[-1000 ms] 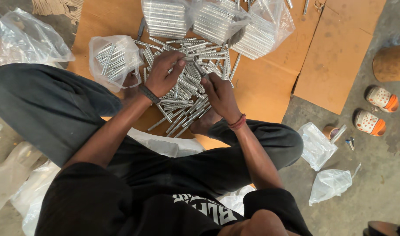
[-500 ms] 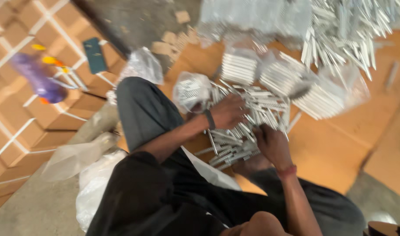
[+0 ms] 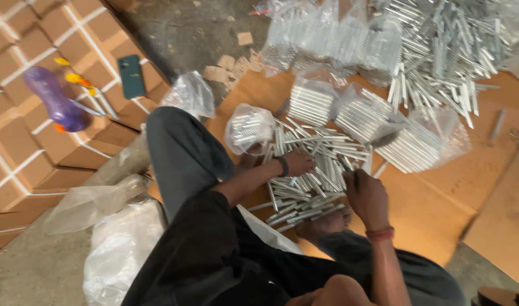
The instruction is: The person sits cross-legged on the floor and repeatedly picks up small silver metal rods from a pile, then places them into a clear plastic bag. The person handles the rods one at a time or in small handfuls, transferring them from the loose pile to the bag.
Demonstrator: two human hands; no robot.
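Metal rods lie heaped under both hands.

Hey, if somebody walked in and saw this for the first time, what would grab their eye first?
Most striking is the heap of loose silver metal rods spread on brown cardboard at centre, with the left hand resting on them and the right hand gripping a few. Behind, clear plastic bags packed with more rods line the top. Far left, a purple bottle lies on cardboard boxes.
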